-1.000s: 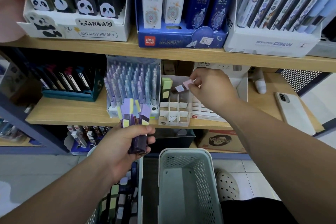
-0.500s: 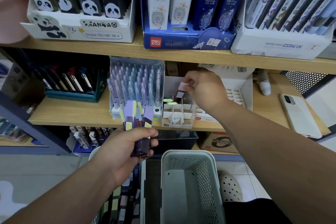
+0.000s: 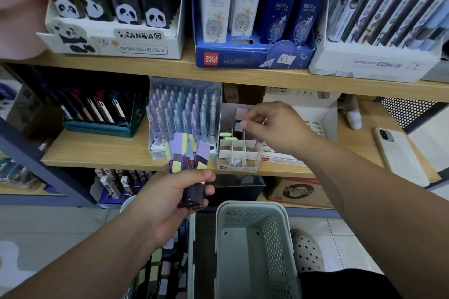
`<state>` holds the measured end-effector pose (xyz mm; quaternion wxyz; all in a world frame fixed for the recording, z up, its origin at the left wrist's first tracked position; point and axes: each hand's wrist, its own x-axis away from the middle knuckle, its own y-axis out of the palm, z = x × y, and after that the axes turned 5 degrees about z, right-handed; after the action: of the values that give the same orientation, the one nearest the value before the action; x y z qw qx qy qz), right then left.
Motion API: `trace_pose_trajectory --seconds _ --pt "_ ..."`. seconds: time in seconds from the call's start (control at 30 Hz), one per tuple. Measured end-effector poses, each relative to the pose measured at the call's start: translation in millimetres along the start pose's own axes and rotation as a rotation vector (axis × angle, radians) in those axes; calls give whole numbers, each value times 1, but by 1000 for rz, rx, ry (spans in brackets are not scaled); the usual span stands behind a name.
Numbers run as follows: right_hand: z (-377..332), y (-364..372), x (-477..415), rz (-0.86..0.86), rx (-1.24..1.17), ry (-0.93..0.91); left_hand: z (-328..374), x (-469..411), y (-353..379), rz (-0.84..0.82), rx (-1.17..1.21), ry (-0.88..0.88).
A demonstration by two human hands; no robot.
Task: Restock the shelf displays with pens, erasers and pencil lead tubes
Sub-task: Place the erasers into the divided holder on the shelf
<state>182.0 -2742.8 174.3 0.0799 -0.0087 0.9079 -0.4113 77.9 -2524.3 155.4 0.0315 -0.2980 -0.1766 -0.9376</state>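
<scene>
Forward, right hand [image 3: 274,128] pinching pink-capped tube [image 3: 241,114], left hand [image 3: 167,199] gripping tube bundle [image 3: 188,153]

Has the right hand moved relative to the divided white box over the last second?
Yes. The right hand has shifted left over the divided white box, lowering its pink-capped tube into a rear cell.
</scene>
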Motion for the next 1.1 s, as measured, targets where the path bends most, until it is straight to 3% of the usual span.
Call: trace_pose_trajectory --seconds 0.07,0.13,0.2,0.47,0.73,1.1 --pt "-18 -3 14 -213 -263 119 1 2 4 -27 0 1" --pt "-35 -3 28 -366 -348 154 1 5 10 -66 -6 -8" --pt "-45 0 36 -412 -381 165 1 9 16 -106 -19 -10" --pt "-37 -12 41 -378 -525 353 -3 17 23 -163 -25 -22" --pt "-22 -22 40 -361 -653 373 -5 13 21 -97 -28 -2" --pt "3 -36 30 -242 -512 394 -7 4 15 64 -99 -19"
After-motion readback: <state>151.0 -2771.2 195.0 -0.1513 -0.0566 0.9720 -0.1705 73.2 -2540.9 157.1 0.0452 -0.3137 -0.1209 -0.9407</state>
